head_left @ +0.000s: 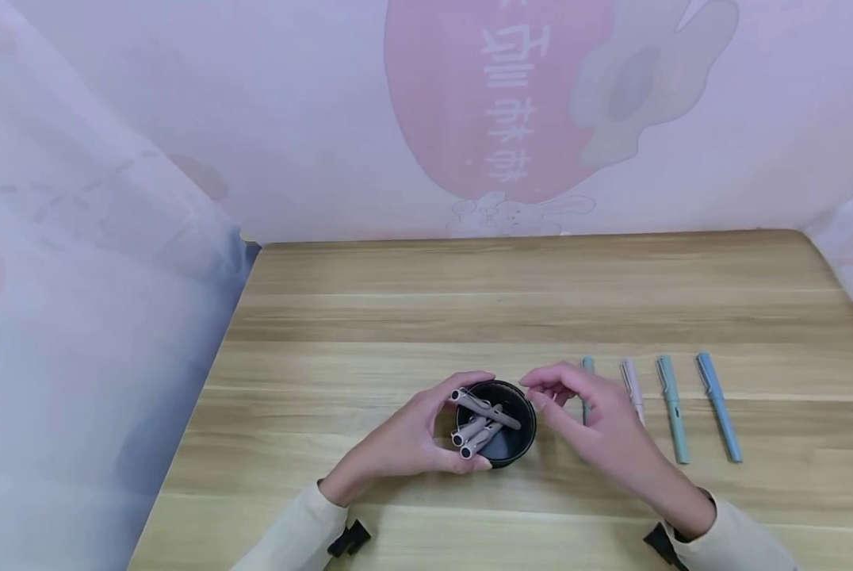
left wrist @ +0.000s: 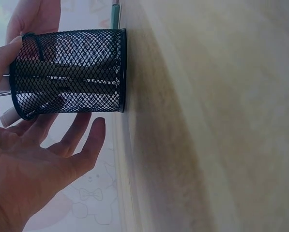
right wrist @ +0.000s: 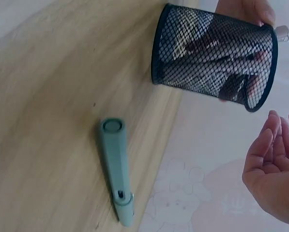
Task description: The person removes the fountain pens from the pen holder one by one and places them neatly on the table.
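Wood-grain table [head_left: 541, 293] before us, pale printed cloth [head_left: 312, 119] standing behind our hands. Left hand [head_left: 422, 432] clamped on black mesh cup [left wrist: 69, 72], fingers and thumb curled round its rim end. Three grey pens [head_left: 487, 410] lean inside cup, ends poking over rim within left hand's curve. Opposite that grip, right hand [head_left: 598, 412] hangs just beside rim, fingers loosely bent, free. Green pen [head_left: 587, 365] partly hidden behind our right fingers; rightward of that hand, lilac pen [head_left: 633, 388], teal pen [head_left: 672, 408], blue pen [head_left: 719, 408] lie on table in row.
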`<state>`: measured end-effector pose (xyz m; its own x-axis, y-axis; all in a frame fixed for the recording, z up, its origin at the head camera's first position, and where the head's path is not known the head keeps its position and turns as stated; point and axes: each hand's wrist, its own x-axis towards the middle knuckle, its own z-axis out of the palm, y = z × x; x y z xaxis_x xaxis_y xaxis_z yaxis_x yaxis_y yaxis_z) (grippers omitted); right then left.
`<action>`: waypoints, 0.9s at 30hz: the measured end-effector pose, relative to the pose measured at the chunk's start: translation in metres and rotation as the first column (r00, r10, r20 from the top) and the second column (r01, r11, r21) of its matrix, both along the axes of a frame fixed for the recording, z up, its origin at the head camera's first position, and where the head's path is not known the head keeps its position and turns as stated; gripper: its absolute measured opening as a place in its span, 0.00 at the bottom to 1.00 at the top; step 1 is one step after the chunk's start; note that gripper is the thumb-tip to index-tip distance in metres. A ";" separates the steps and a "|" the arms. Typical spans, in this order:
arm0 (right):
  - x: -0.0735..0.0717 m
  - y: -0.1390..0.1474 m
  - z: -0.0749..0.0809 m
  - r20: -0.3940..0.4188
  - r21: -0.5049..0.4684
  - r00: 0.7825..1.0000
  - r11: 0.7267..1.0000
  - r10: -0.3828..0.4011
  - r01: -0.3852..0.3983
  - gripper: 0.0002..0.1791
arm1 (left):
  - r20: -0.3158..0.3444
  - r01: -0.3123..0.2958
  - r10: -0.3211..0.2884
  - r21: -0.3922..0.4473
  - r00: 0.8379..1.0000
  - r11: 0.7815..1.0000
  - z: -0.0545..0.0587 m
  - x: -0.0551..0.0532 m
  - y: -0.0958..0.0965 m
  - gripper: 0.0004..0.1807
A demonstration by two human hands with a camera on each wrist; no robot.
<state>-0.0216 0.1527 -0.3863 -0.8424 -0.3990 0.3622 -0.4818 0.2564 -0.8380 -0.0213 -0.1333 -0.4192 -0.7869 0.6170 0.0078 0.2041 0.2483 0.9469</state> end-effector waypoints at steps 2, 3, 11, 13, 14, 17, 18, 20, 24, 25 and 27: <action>0.001 -0.003 -0.001 -0.017 0.001 1.000 1.000 0.011 -0.011 0.13 | -0.001 0.000 0.000 -0.002 1.000 1.000 0.000 0.000 0.000 0.53; 0.002 -0.005 -0.001 -0.023 0.006 1.000 1.000 0.017 -0.017 0.13 | 0.001 -0.001 0.001 0.001 1.000 1.000 -0.001 0.000 0.000 0.53; 0.002 -0.012 0.000 -0.061 0.054 0.993 0.994 0.100 -0.097 0.16 | -0.005 0.005 -0.004 0.026 1.000 1.000 -0.003 -0.001 0.001 0.51; 0.002 -0.014 -0.001 -0.069 0.055 0.990 0.991 0.126 -0.122 0.17 | -0.005 0.003 -0.003 0.021 1.000 1.000 -0.003 -0.001 0.001 0.51; 0.002 -0.015 -0.001 -0.072 0.054 0.988 0.990 0.136 -0.132 0.17 | -0.006 0.003 -0.002 0.017 1.000 1.000 -0.003 -0.001 0.000 0.51; 0.002 -0.019 -0.003 -0.109 0.067 0.981 0.986 0.162 -0.155 0.18 | -0.004 0.005 -0.005 0.012 1.000 1.000 -0.002 -0.001 0.000 0.51; 0.003 -0.021 -0.003 -0.123 0.075 0.978 0.984 0.168 -0.160 0.18 | -0.005 0.005 -0.005 0.011 1.000 1.000 -0.002 0.000 0.000 0.51; 0.003 -0.023 -0.005 -0.159 0.096 0.971 0.982 0.176 -0.162 0.18 | -0.006 0.007 -0.007 0.013 1.000 1.000 -0.002 0.000 -0.001 0.51; 0.005 -0.027 -0.006 -0.194 0.156 0.965 0.977 0.178 -0.149 0.18 | -0.012 0.009 -0.009 0.016 1.000 1.000 -0.002 0.000 0.000 0.51; 0.005 -0.027 -0.006 -0.201 0.170 0.963 0.975 0.177 -0.144 0.18 | -0.012 0.009 -0.009 0.016 1.000 1.000 -0.002 0.000 0.000 0.51; 0.006 -0.029 -0.007 -0.207 0.195 0.963 0.972 0.172 -0.131 0.19 | -0.012 0.010 -0.009 0.013 1.000 1.000 -0.002 0.000 0.000 0.51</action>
<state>-0.0152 0.1241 -0.3932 -0.6739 -0.5908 0.4437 -0.6944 0.3012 -0.6536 -0.0213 -0.1338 -0.4217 -0.7808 0.6242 0.0258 0.2180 0.2336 0.9476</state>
